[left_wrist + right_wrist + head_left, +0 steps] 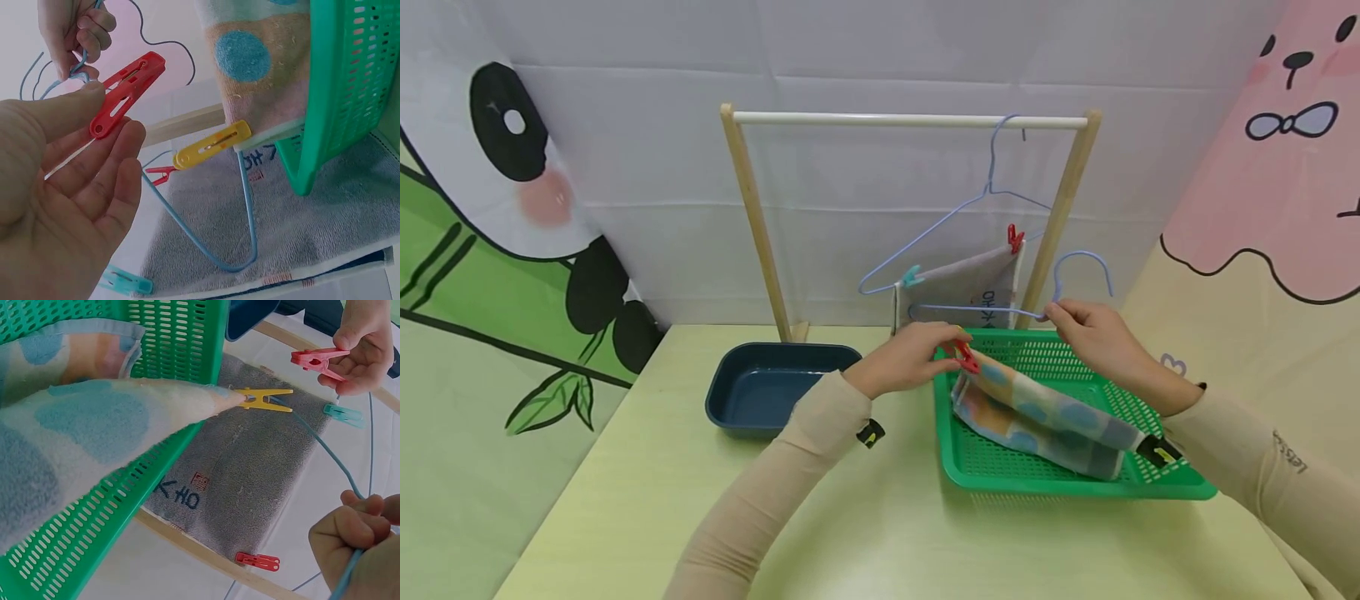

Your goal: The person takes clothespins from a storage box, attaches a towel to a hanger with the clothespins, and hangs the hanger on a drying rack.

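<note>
My left hand (904, 362) pinches a red clothespin (139, 78) between thumb and fingers. In my right hand (1097, 346) is a blue wire hanger (970, 309), gripped near the base of its hook. A yellow clothespin (187, 157) fastens one corner of a spotted towel (1037, 398) to that hanger's wire. The towel slants down, its lower part lying in a green basket (1075, 486). In the right wrist view, the pinched clothespin is close to the yellow one, apart from the towel.
Behind stands a rack with a white rail (880, 119) and wooden posts (754, 217). A second blue hanger (925, 234) hangs there, bearing a grey towel (951, 287) held by a teal clothespin (912, 276) and another red clothespin (1015, 240). Left of the basket sits a dark blue basin (767, 396).
</note>
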A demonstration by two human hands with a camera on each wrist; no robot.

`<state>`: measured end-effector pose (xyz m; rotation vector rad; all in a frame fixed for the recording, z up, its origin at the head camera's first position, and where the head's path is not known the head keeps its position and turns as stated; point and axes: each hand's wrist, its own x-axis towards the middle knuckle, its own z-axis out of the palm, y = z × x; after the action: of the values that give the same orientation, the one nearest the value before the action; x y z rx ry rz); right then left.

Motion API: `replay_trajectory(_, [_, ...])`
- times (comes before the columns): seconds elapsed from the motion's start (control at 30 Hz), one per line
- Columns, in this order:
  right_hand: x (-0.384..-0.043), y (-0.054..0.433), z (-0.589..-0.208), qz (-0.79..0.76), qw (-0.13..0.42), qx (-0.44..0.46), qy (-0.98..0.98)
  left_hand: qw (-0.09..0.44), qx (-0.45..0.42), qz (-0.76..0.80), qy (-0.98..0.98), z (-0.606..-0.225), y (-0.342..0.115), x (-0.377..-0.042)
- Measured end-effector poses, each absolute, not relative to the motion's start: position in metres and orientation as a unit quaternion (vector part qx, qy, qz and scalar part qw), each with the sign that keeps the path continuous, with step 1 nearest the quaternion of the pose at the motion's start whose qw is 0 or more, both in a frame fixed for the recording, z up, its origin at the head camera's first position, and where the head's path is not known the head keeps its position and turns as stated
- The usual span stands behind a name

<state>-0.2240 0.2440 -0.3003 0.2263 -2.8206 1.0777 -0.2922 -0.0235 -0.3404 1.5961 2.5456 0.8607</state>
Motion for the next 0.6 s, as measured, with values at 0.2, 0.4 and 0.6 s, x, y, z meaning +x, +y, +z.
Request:
replay_trajectory(0.2, [-0.223,0.244,-0.298,0.366,0.054,0.073,-0.926,0.016,0.501,0.259,0.826,-0.340,-0.010,-0.288])
replay_trajectory(0.4, [-0.221,0.242,-0.292,0.383,0.048,0.062,-0.920,0.023,0.514,0.258,0.818,-0.341,0.000,-0.285])
replay_trajectory(0.6, [-0.219,0.241,-0.289,0.388,0.049,0.066,-0.918,0.034,0.522,0.259,0.812,-0.340,0.007,-0.283])
